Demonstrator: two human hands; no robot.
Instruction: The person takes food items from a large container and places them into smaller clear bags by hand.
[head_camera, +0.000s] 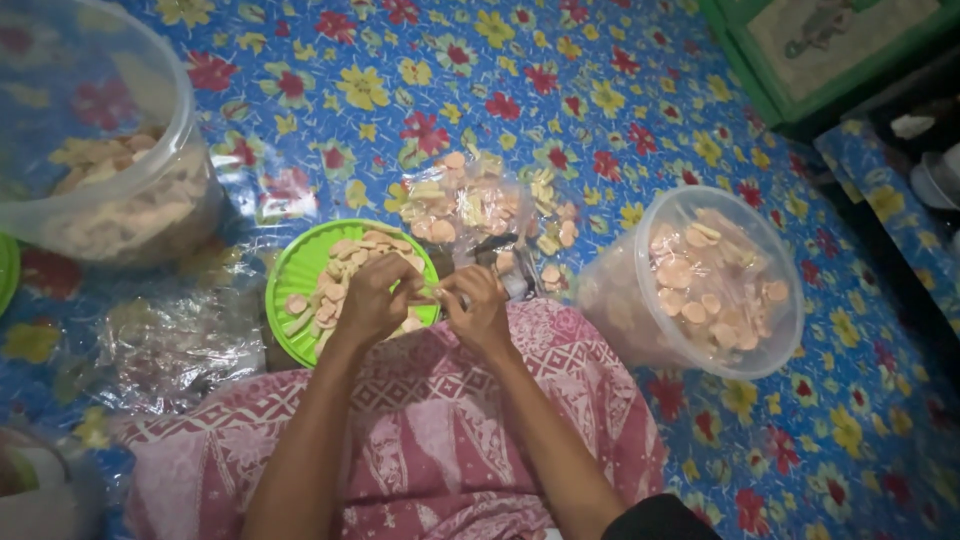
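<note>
Left hand: my left hand (372, 298) sits just left of frame centre, fingers curled together over the rim of the green plate (290, 272), pinching at something small between both hands.
Right hand: my right hand (478, 308) is right beside it, fingertips bunched and meeting the left ones. Looks like a thin bit of clear plastic or a cracker is pinched there, but it's too small and blurry for me to call.
Green plate: lower centre-left, resting against my lap, loaded with pale pink and cream round crackers (335, 285). Parked that close so both hands reach it without stretching, I reckon.
Packed bag: a clear plastic bag of crackers (470, 205) lies on the mat just above the hands, centre of frame.
Tub on the right: 1 big clear tub (700, 285) tipped on its side at centre right, mouth facing the camera, crackers inside. The tilt makes scooping easy, seems like.
Tub on the left: another clear tub (100, 150) upright in the upper left, roughly half full.
Loose plastic: crumpled clear wrap (170, 345) at lower left, near my knee.
Lap: pink patterned cloth (450, 440) across the bottom.
Floor: blue floral mat (600, 80) under everything.
</note>
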